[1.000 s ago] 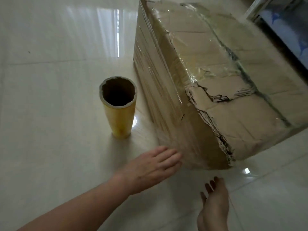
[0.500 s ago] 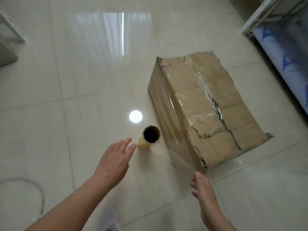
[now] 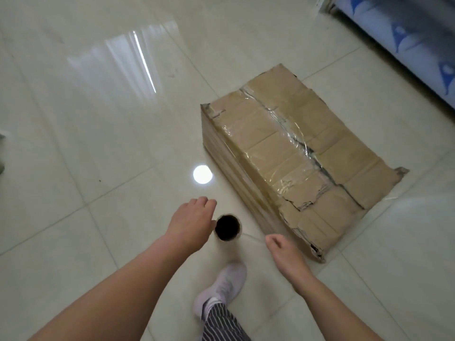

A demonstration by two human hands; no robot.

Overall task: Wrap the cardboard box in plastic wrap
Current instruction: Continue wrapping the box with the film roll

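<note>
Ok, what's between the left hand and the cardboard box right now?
In the head view, the plastic wrap roll stands on end close beside the left hand; beyond it only floor tile shows up to the cardboard box.

The setting appeared to be a domestic room. Glossy cream floor tiles [image 3: 98,148] surrounded the cardboard box [image 3: 283,148], with a round lamp reflection [image 3: 202,174] just left of it. Blue-patterned bedding [image 3: 408,38] lay beyond the box, to the right.

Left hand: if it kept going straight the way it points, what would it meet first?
The left hand would likely meet the near side of the cardboard box; the wrap roll stands just right of that line. Depth is unclear.
</note>
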